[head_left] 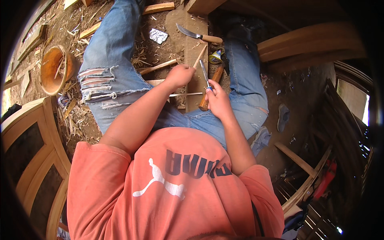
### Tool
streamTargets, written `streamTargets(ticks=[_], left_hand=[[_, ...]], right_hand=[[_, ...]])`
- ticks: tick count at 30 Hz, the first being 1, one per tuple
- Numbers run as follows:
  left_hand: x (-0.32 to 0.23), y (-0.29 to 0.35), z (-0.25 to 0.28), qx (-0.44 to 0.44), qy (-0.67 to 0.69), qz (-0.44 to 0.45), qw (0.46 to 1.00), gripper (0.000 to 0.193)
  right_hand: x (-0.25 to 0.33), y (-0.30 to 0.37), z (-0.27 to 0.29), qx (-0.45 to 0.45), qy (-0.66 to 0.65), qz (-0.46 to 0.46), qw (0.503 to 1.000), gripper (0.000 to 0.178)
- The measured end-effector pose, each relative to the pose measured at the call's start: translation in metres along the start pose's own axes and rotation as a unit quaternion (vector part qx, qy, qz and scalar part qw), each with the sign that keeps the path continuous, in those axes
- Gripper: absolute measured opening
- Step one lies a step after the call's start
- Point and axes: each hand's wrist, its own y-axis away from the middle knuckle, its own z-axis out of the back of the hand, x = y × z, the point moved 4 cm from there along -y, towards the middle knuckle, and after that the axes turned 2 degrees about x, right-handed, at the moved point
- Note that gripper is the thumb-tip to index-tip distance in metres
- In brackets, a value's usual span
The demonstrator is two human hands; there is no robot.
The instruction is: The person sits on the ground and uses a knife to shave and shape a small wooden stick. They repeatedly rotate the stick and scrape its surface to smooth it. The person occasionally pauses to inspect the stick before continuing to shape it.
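Observation:
My left hand (181, 76) is closed around the near end of a thin wooden stick (199, 56), which points away from me over a wooden board (193, 86). In my right hand (218, 101) is a slim metal-bladed tool (205, 73) with a blue handle, its exact kind unclear. The blade runs up beside the stick, with a small gap visible between them. A curved knife (191, 33) with a wooden handle lies at the board's far end. Next to my right hand rests a wooden tool handle (217, 76), its far end dark and partly hidden.
A small yellow-and-dark tin (216, 56) sits near my right leg. Crumpled foil (158, 36), wood strips (159, 66) and shavings litter the ground. An orange bucket (56, 71) and a panelled wooden frame (42, 140) stand left; a thick beam (312, 40) crosses the far right.

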Motion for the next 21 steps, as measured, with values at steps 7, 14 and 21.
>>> streamTargets(ticks=[7, 14, 21], left_hand=[[-0.024, 0.017, -0.003, 0.031, 0.123, 0.006, 0.992, 0.033], [-0.038, 0.027, -0.001, 0.007, 0.001, -0.051, 0.999, 0.059], [-0.044, 0.037, -0.002, -0.007, -0.135, -0.085, 0.987, 0.067]], right_hand=[[0.012, 0.008, 0.001, -0.001, -0.008, 0.03, 1.0, 0.054], [0.025, 0.025, 0.012, 0.044, -0.136, -0.03, 0.989, 0.052], [0.013, 0.023, 0.002, 0.057, -0.213, -0.051, 0.974, 0.052]])
